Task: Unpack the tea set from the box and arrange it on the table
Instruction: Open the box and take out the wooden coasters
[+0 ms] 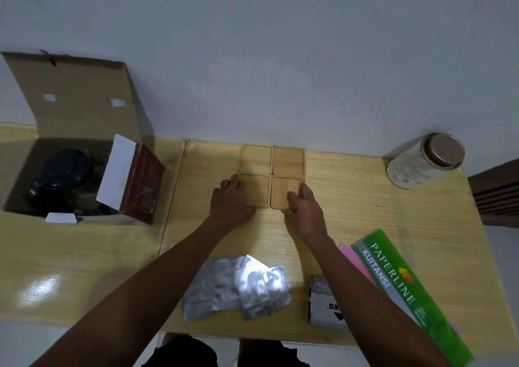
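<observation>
Nearest you, at the worktop's [84, 254] front edge, lies a loose heap of silver foil sachets [238, 288], with a grey packet [325, 300] and a green receipt book [404, 285] over pink paper to their right. Going from the left: the cardboard box [70, 108] stands open at the far left, flap up, and a dark teapot [63, 179] is not yet out of it, with a reddish-brown carton [143, 184] leaning at the box's right side. Mid-worktop, four wooden coasters [272, 175] sit in a two-by-two block, edges nearly touching. Your left hand [233, 201] rests flat, fingers open and gripping nothing, against the left edge of the near-left coaster; your right hand [304, 212] lies spread on the near-right one, thumb at its near edge, pressing rather than clasping. You appear to be squaring up the coasters, so the arranging has begun while the unpacking looks unfinished. Next you will likely need to reach left into the box for the teapot; expect to use both hands, and mind the leaning carton and the raised flap. A lidded jar [424, 160] stands well apart at the far right, out of the way.
</observation>
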